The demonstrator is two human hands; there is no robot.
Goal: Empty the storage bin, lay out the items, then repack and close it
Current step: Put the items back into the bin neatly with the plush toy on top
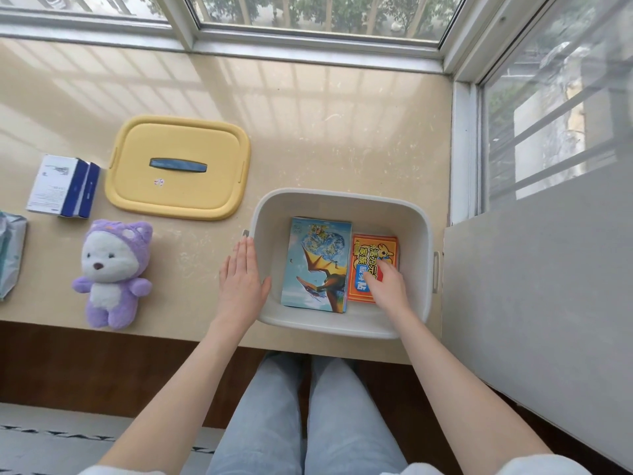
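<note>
The white storage bin [342, 204] stands open on the beige sill, right of centre. Inside lie a blue dinosaur book [317, 255] and, to its right, an orange booklet [373, 252]. My right hand [385, 286] reaches into the bin, its fingers curled on the orange booklet's lower part. My left hand [241, 282] lies flat with straight fingers against the bin's left rim. The yellow lid [178, 166] with a blue handle lies flat to the bin's upper left.
A purple plush bear [111, 272] lies left of my left hand. A white and blue box [63, 186] sits at far left above it, and a pale green packet [10, 255] shows at the left edge. Window frames border the sill behind and right.
</note>
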